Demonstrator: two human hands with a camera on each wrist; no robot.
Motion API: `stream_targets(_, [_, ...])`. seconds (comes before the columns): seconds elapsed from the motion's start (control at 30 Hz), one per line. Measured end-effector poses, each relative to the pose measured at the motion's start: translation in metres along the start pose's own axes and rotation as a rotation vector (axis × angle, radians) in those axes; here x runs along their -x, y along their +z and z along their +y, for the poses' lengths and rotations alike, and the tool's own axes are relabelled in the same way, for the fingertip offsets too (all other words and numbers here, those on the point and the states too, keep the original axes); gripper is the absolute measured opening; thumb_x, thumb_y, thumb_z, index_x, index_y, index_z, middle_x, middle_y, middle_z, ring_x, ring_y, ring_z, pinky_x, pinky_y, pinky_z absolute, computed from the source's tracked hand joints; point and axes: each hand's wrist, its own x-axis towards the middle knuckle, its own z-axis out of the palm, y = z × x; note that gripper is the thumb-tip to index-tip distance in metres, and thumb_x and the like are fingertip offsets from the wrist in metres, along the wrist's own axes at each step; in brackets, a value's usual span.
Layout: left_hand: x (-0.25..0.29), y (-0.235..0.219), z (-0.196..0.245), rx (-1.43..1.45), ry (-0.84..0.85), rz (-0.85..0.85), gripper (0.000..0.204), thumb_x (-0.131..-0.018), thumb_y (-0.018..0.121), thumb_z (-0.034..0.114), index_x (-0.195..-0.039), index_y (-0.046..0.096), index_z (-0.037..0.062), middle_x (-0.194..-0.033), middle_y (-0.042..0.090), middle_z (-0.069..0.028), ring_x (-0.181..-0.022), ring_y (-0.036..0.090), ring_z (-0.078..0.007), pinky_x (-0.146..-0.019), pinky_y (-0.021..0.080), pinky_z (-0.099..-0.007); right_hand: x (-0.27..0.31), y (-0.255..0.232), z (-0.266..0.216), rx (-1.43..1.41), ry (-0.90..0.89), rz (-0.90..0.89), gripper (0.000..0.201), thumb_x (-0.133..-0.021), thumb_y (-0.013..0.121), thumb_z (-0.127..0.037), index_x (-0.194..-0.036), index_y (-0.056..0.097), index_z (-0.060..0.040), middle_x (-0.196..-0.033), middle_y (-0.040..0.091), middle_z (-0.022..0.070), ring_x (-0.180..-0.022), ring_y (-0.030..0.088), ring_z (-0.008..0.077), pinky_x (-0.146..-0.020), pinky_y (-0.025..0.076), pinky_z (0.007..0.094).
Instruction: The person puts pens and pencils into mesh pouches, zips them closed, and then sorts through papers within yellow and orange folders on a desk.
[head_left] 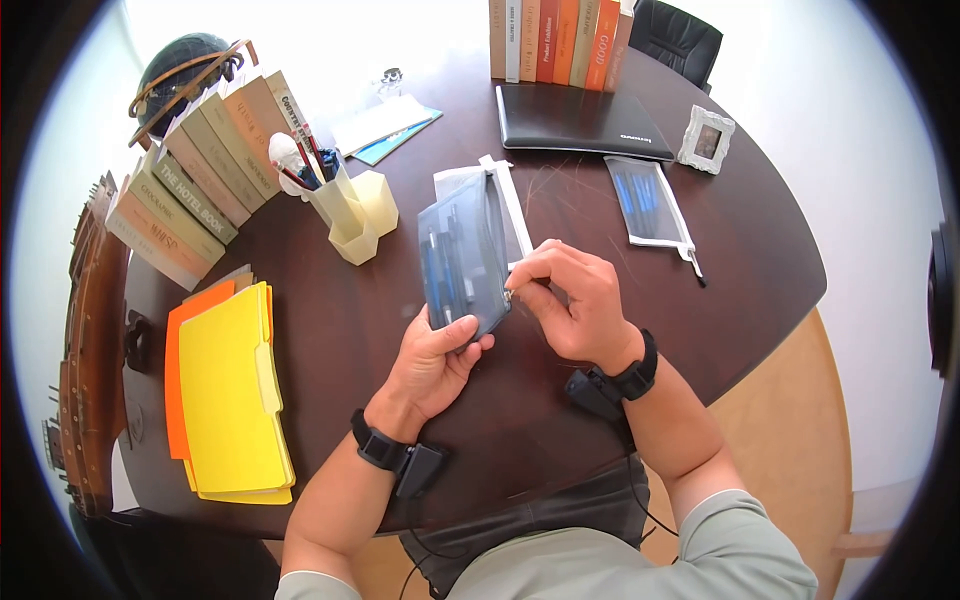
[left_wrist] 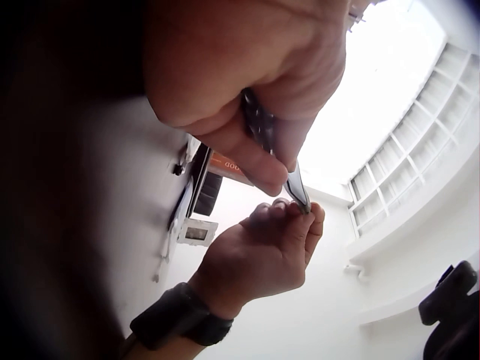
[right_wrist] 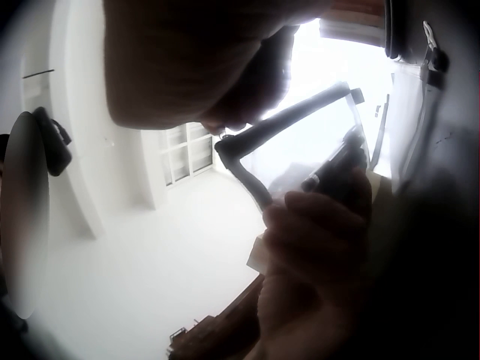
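Observation:
A translucent blue-grey zip pouch (head_left: 480, 240) with several pens (head_left: 438, 275) inside is held up over the table, tilted. My left hand (head_left: 432, 362) grips its lower end, thumb across the front and fingers behind. At the pouch's near right corner, my right hand (head_left: 582, 300) pinches the small zipper pull (head_left: 509, 294) between thumb and forefinger. The right wrist view shows the pouch's dark zipper edge (right_wrist: 292, 120) running away from that corner. Behind the pouch, partly hidden by it, lies a white-edged case (head_left: 515, 212) on the table.
Right of the hands lies a white-edged mesh pouch (head_left: 650, 200) with blue pens. Beyond are a black laptop (head_left: 575, 122), a photo frame (head_left: 706, 140) and upright books (head_left: 550, 45). A pen holder (head_left: 350, 215) and yellow folders (head_left: 230, 400) are on the left.

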Motion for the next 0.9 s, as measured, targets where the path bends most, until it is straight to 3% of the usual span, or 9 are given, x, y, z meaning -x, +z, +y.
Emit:
stream_targets(0.1, [0.001,0.002,-0.002,-0.113,-0.026,-0.045,0.043,-0.096,0.076,0.013,-0.129,0.05,0.0027,-0.111,0.068,-0.0097,-0.084,0.074,-0.0176,-0.072,0.065,-0.0223,0.0,0.0,-0.003,-0.062,-0.026,0.007,0.011,-0.086,0.07,0.005,-0.092,0.07,-0.004,-0.079,0.066,0.0079,-0.063,0.063,0.0216,-0.058,0.048,0.0287])
stream_targets(0.2, [0.001,0.006,-0.003,-0.162,-0.028,-0.085,0.055,-0.096,0.077,0.018,-0.139,0.046,0.0023,-0.12,0.067,-0.0129,-0.1,0.073,-0.0215,-0.087,0.064,-0.0286,0.0,-0.001,-0.005,-0.059,-0.044,0.051,0.011,-0.085,0.071,0.006,-0.092,0.07,-0.0026,-0.079,0.066,0.0083,-0.063,0.062,0.0207,-0.058,0.048,0.0283])
stream_targets(0.3, [-0.001,0.012,-0.009,-0.183,0.072,-0.133,0.077,-0.095,0.078,0.023,-0.154,0.035,0.0015,-0.141,0.057,-0.0181,-0.128,0.062,-0.0271,-0.108,0.053,-0.0357,0.0,-0.002,-0.006,-0.033,-0.025,0.076,0.011,-0.084,0.071,0.006,-0.091,0.07,-0.0027,-0.078,0.066,0.0077,-0.062,0.062,0.0205,-0.058,0.048,0.028])
stream_targets(0.4, [-0.009,-0.005,-0.03,-0.418,0.324,0.035,0.094,-0.095,0.079,0.026,-0.163,0.019,0.001,-0.16,0.038,-0.0217,-0.148,0.042,-0.0313,-0.121,0.037,-0.0408,-0.002,-0.002,-0.006,0.049,-0.054,0.06,0.013,-0.083,0.071,0.007,-0.091,0.07,-0.0036,-0.077,0.066,0.0078,-0.062,0.063,0.0225,-0.058,0.05,0.0292])
stream_targets(0.5, [-0.001,0.013,-0.024,-0.664,0.519,0.086,0.099,-0.088,0.083,0.017,-0.164,0.021,0.0013,-0.166,0.029,-0.0223,-0.154,0.032,-0.0355,-0.121,0.034,-0.0446,-0.001,0.004,-0.002,0.098,-0.094,0.072,0.015,-0.081,0.071,0.007,-0.091,0.071,-0.0048,-0.076,0.066,0.0083,-0.061,0.063,0.0255,-0.057,0.051,0.0318])
stream_targets(0.6, [0.008,0.012,-0.014,-1.43,0.779,0.103,0.089,-0.085,0.084,0.015,-0.159,0.038,0.0048,-0.167,0.028,-0.0233,-0.153,0.034,-0.0393,-0.119,0.036,-0.0448,0.004,0.012,-0.001,0.121,-0.08,0.064,0.014,-0.081,0.072,0.006,-0.091,0.072,-0.0037,-0.076,0.067,0.0095,-0.063,0.065,0.0239,-0.057,0.052,0.0317])
stream_targets(0.63, [0.012,0.025,-0.014,-1.384,0.788,0.14,0.067,-0.086,0.08,0.01,-0.149,0.056,0.007,-0.163,0.035,-0.0255,-0.15,0.038,-0.0431,-0.119,0.036,-0.0459,0.004,0.015,-0.003,0.113,-0.064,0.055,0.014,-0.081,0.072,0.006,-0.091,0.072,-0.0041,-0.076,0.067,0.0094,-0.063,0.066,0.0244,-0.056,0.052,0.0322])
stream_targets(0.77, [0.002,0.011,-0.022,-1.459,0.927,0.202,0.041,-0.094,0.068,0.0,-0.135,0.068,0.0061,-0.151,0.055,-0.02,-0.144,0.047,-0.0418,-0.12,0.035,-0.0486,0.008,0.019,-0.007,0.111,-0.043,-0.003,0.013,-0.082,0.072,0.004,-0.091,0.071,-0.005,-0.077,0.067,0.008,-0.063,0.065,0.0249,-0.056,0.052,0.0318])
stream_targets(0.9, [-0.001,0.004,-0.022,-1.533,0.944,0.181,0.038,-0.098,0.064,0.002,-0.136,0.067,0.0055,-0.151,0.056,-0.0163,-0.146,0.046,-0.0381,-0.122,0.033,-0.0499,0.008,0.023,-0.007,0.099,-0.013,0.01,0.013,-0.081,0.069,0.004,-0.09,0.07,-0.0057,-0.076,0.068,0.0089,-0.061,0.065,0.0259,-0.056,0.052,0.0319])
